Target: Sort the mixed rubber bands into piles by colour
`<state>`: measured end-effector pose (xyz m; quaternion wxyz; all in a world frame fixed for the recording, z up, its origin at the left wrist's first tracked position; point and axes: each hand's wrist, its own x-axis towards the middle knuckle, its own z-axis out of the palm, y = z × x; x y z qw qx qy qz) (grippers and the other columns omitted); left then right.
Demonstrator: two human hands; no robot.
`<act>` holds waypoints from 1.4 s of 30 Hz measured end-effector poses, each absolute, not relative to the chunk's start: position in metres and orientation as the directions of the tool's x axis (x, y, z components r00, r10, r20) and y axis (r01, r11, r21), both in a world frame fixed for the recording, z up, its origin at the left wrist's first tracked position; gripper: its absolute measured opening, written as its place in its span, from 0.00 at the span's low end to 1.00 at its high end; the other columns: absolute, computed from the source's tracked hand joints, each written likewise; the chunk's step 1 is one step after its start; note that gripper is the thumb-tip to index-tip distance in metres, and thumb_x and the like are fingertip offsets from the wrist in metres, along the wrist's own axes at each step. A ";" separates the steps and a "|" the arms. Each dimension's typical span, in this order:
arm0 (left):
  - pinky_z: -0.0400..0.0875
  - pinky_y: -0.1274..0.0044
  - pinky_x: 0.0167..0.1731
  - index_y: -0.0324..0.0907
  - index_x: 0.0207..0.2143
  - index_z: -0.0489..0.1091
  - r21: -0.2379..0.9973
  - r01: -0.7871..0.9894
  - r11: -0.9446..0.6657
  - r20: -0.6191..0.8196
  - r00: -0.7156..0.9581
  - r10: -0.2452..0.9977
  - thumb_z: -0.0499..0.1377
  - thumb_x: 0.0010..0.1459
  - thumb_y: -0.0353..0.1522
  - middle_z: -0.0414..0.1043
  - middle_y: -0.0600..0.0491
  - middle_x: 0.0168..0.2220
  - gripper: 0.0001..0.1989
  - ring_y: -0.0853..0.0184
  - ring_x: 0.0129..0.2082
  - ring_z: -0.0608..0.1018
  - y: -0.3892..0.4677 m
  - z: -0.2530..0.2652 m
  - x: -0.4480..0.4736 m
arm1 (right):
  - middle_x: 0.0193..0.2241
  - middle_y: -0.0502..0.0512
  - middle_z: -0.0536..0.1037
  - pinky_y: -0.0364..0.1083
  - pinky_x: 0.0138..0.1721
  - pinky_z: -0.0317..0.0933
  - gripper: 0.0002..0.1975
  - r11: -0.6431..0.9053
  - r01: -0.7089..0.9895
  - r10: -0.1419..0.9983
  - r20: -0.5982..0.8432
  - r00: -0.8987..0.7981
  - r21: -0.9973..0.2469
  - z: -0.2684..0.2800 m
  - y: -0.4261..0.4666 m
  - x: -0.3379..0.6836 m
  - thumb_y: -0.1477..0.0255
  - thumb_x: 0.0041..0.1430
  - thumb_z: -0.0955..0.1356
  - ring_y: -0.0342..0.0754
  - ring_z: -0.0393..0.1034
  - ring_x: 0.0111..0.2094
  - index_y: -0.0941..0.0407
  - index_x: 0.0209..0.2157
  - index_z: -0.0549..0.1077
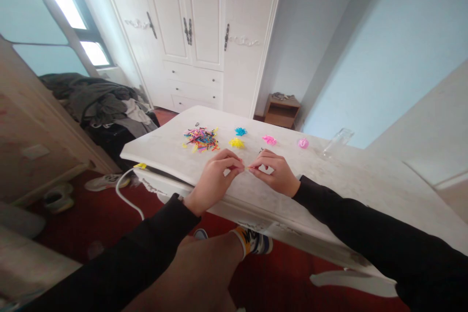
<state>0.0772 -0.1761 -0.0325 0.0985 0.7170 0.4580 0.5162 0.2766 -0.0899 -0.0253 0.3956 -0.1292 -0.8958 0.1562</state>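
Observation:
My left hand [219, 174] and my right hand [275, 171] are above the near part of the white table [164, 146], fingertips almost meeting. Each hand is closed in a pinch. A tiny yellowish bit shows at the right fingertips; what the left fingertips hold is too small to make out. Beyond my left hand lies a mixed-colour pile of small rubber bands [202, 139]. Farther right are a blue bunch [240, 131], a yellow bunch [237, 143], a pink bunch [269, 140] and a pinkish-purple bunch [303, 143]. A few black bits [262, 149] are partly hidden behind my right hand.
A clear glass container [338, 142] is at the table's right rear. A white cable [126, 190] hangs off the left edge. Behind stand a white wardrobe [204, 48] and a small wooden cabinet [282, 109]. Dark clothes [95, 100] are heaped at left.

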 end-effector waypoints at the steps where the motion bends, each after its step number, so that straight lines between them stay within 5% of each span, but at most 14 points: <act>1: 0.75 0.73 0.41 0.42 0.31 0.77 0.618 0.551 -0.561 0.647 0.048 0.761 0.62 0.60 0.26 0.77 0.49 0.37 0.06 0.65 0.39 0.78 -0.177 -0.032 0.078 | 0.28 0.53 0.78 0.49 0.34 0.65 0.04 0.918 0.107 0.355 0.670 -0.652 -0.383 -0.025 -0.090 0.277 0.71 0.63 0.70 0.47 0.69 0.30 0.53 0.33 0.79; 8: 0.72 0.77 0.36 0.40 0.27 0.74 0.603 0.537 -0.589 0.671 0.058 0.740 0.59 0.57 0.20 0.73 0.51 0.33 0.10 0.68 0.35 0.76 -0.174 -0.027 0.074 | 0.27 0.53 0.78 0.48 0.31 0.62 0.06 0.902 0.122 0.392 0.670 -0.631 -0.413 -0.022 -0.091 0.277 0.73 0.63 0.70 0.47 0.69 0.30 0.54 0.31 0.79; 14: 0.73 0.77 0.32 0.40 0.26 0.74 0.581 0.633 -0.511 0.705 -0.078 0.705 0.59 0.54 0.22 0.71 0.51 0.33 0.08 0.68 0.33 0.74 -0.157 -0.021 0.032 | 0.23 0.51 0.75 0.48 0.29 0.59 0.08 0.832 0.261 0.555 0.729 -0.401 -0.490 -0.017 -0.076 0.280 0.72 0.60 0.70 0.46 0.65 0.26 0.54 0.26 0.77; 24: 0.71 0.76 0.37 0.40 0.27 0.73 0.554 0.547 -0.628 0.681 0.136 0.720 0.55 0.54 0.17 0.71 0.51 0.33 0.12 0.68 0.35 0.75 -0.163 -0.028 0.073 | 0.27 0.53 0.78 0.51 0.36 0.64 0.07 0.926 0.154 0.365 0.711 -0.601 -0.345 -0.022 -0.087 0.275 0.73 0.62 0.70 0.48 0.70 0.31 0.52 0.30 0.79; 33: 0.71 0.77 0.30 0.40 0.25 0.73 0.601 0.611 -0.515 0.711 -0.116 0.693 0.59 0.53 0.21 0.71 0.51 0.32 0.08 0.68 0.31 0.74 -0.149 -0.025 0.023 | 0.24 0.52 0.77 0.51 0.34 0.61 0.08 0.859 0.298 0.508 0.761 -0.404 -0.416 -0.013 -0.071 0.280 0.74 0.60 0.70 0.50 0.67 0.31 0.52 0.26 0.77; 42: 0.73 0.77 0.38 0.40 0.32 0.77 0.615 0.519 -0.593 0.665 0.063 0.744 0.58 0.58 0.22 0.72 0.51 0.36 0.09 0.69 0.35 0.76 -0.152 -0.035 0.051 | 0.28 0.52 0.81 0.52 0.41 0.63 0.07 0.916 0.235 0.401 0.709 -0.581 -0.326 -0.023 -0.082 0.261 0.72 0.63 0.70 0.48 0.71 0.32 0.53 0.30 0.79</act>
